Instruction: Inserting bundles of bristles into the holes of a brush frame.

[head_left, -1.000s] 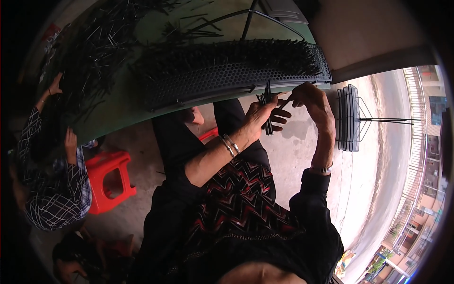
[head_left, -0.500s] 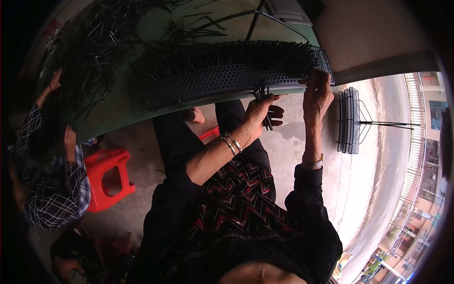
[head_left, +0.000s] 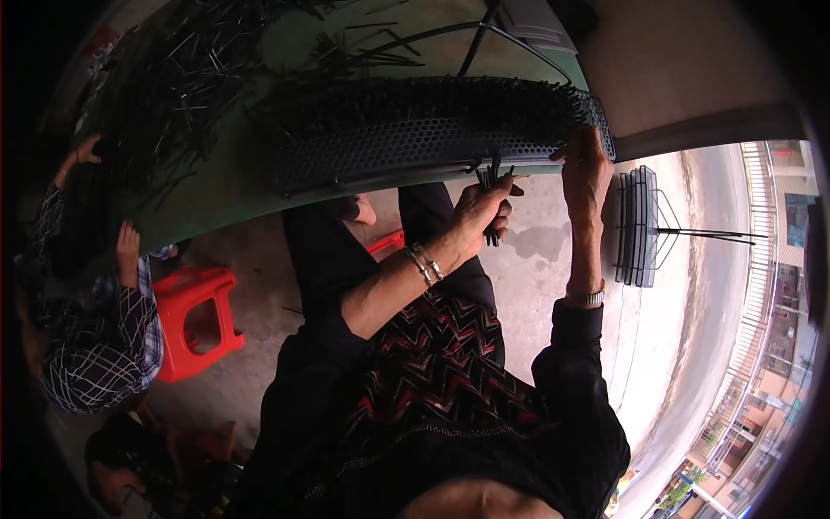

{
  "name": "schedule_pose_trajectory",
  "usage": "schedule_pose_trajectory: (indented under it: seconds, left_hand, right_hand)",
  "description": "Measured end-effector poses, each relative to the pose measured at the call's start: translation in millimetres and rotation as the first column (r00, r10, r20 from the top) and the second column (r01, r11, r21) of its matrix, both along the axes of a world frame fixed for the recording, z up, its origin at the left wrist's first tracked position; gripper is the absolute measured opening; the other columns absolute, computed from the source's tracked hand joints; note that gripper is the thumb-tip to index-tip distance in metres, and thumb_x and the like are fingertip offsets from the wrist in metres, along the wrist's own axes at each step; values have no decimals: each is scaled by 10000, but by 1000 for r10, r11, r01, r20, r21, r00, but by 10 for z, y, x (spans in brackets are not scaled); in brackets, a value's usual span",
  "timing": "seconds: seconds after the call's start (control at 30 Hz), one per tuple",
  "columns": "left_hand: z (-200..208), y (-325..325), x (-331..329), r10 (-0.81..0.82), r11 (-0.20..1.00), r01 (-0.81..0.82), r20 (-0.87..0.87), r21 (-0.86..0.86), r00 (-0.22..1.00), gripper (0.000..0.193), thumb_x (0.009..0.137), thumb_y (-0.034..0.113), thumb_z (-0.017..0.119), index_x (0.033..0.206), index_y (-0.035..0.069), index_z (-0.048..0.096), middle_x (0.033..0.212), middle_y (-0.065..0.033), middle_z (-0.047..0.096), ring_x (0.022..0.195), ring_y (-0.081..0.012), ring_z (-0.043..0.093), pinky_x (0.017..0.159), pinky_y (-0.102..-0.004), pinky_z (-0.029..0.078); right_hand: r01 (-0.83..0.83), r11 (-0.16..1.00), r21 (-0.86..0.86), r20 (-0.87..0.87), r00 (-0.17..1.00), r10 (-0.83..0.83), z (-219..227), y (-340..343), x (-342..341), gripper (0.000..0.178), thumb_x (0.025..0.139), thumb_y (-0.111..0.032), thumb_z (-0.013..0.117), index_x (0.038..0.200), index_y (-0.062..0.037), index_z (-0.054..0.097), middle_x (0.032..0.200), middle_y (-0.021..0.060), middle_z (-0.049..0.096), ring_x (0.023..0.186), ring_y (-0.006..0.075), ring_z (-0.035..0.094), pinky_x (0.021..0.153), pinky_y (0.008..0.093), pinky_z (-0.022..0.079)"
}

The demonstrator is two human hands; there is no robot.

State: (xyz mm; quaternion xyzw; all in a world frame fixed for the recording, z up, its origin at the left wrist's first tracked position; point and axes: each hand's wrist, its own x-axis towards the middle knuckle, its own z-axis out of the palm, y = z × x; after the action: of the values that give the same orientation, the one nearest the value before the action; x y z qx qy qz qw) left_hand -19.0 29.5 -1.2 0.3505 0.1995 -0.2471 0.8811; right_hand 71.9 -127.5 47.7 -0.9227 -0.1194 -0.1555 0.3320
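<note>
My left hand (head_left: 474,213) is closed around a small bundle of thin black sticks (head_left: 493,180), just off the table's near edge. Close to the right end of a long black perforated panel (head_left: 346,154), my right hand (head_left: 588,180) has its fingers pinched together against the panel. Whatever those fingertips hold, if anything, is hidden. A dense band of short black sticks (head_left: 450,102) stands up from the panel's holes along its far side.
Loose black sticks (head_left: 186,95) lie heaped on the green table (head_left: 194,216). A black metal frame (head_left: 475,45) rises behind the panel. To the left are a co-worker's checked sleeve (head_left: 137,313) and a red stool (head_left: 194,285). A wire rack (head_left: 638,227) stands right.
My left fingers have drawn in around the stick bundle. My right hand has shifted slightly right and remains at the panel's end. The co-worker's far hand has moved a little left.
</note>
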Motion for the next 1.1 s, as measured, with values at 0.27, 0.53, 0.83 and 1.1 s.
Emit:
schedule_pose_trajectory:
  seconds: [0.27,0.53,0.83,1.1]
  left_hand:
    - [0,10,-23,-81,991,85,39,-105,996,399,952,414,577,1054,32,626,629,71,324,521,-62,282,493,-239,278]
    - [21,19,-16,-129,979,139,76,-149,989,450,944,459,569,1102,44,640,625,70,327,516,-68,305,484,-241,276]
    - [66,124,-42,-354,924,372,164,-94,921,551,964,528,478,1129,20,617,584,59,304,460,-67,285,441,-251,271]
    - [125,133,-85,-462,867,477,126,-142,878,534,961,535,479,1115,36,596,586,48,352,434,-55,273,406,-229,246]
  right_hand:
    - [-114,993,-29,47,992,116,-112,64,101,76,910,-92,564,934,-59,629,833,78,636,718,180,613,647,302,476]
    - [111,948,-298,132,989,-74,-100,132,-25,250,921,-226,604,1159,-202,678,951,66,610,830,234,613,720,358,483]
    - [-198,896,398,-488,781,389,101,33,-311,444,933,-325,621,1241,-6,605,936,45,658,803,108,553,715,265,467]
    - [-150,800,581,-558,643,525,-22,-134,-322,241,908,-219,639,1004,0,669,837,19,634,762,102,541,738,246,445]
